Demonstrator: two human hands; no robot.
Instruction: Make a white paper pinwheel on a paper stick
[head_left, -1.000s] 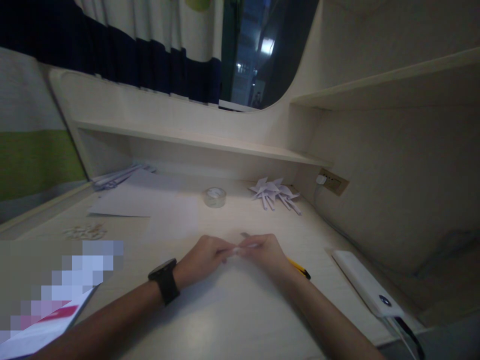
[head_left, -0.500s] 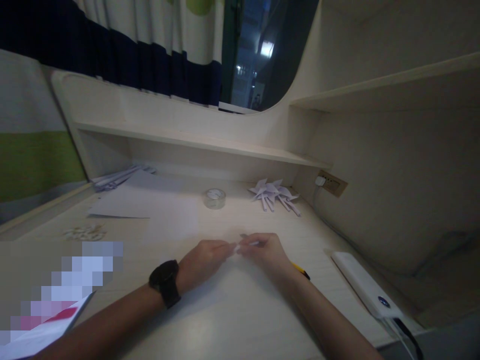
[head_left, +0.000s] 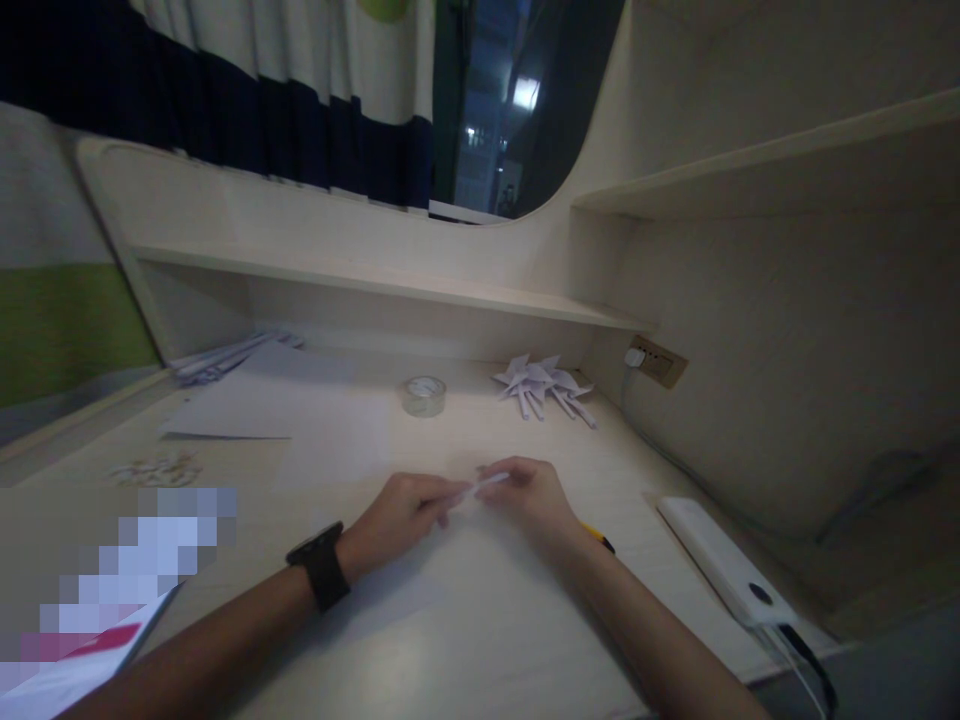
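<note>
While pinched at both ends, small paper strip (head_left: 480, 486) lifted just above the desk (head_left: 480, 640), near its middle. Left hand (head_left: 401, 512) gripping one end with fingertips closed, black watch (head_left: 321, 566) on that wrist. Right hand (head_left: 529, 496) nipping the other end. Yellow pen (head_left: 598, 538) just behind the right wrist. Further back, tape roll (head_left: 424, 395) and folded paper pinwheels (head_left: 544, 385). White power bank (head_left: 724, 575) off to the right.

Paper strip (head_left: 484, 486) mostly hidden between fingertips; grip unclear. Yellow pen (head_left: 598, 538) largely behind right hand (head_left: 529, 495). Booklet (head_left: 82, 655) pixelated, cut by left edge. Cable (head_left: 814, 670) cut at bottom.
</note>
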